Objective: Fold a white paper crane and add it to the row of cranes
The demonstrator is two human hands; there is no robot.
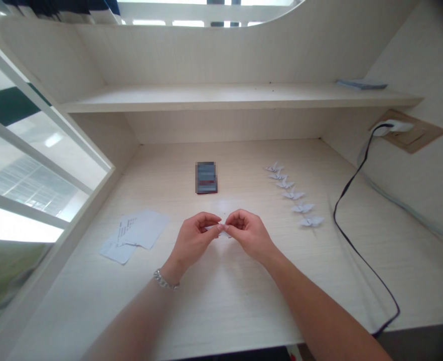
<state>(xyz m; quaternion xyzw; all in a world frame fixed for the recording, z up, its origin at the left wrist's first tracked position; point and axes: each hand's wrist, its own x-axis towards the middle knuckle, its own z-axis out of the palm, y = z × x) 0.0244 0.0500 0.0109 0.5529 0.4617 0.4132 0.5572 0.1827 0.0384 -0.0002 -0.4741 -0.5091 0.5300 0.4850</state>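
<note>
My left hand and my right hand meet over the middle of the pale wooden desk. Both pinch a small folded piece of white paper between their fingertips; most of it is hidden by the fingers. A silver bracelet sits on my left wrist. To the right, a row of several small white paper cranes lies on the desk, running diagonally away from me.
A dark phone lies flat beyond my hands. Loose white paper sheets lie at the left. A black cable runs from a wall socket across the right side. A shelf spans above, with a window at left.
</note>
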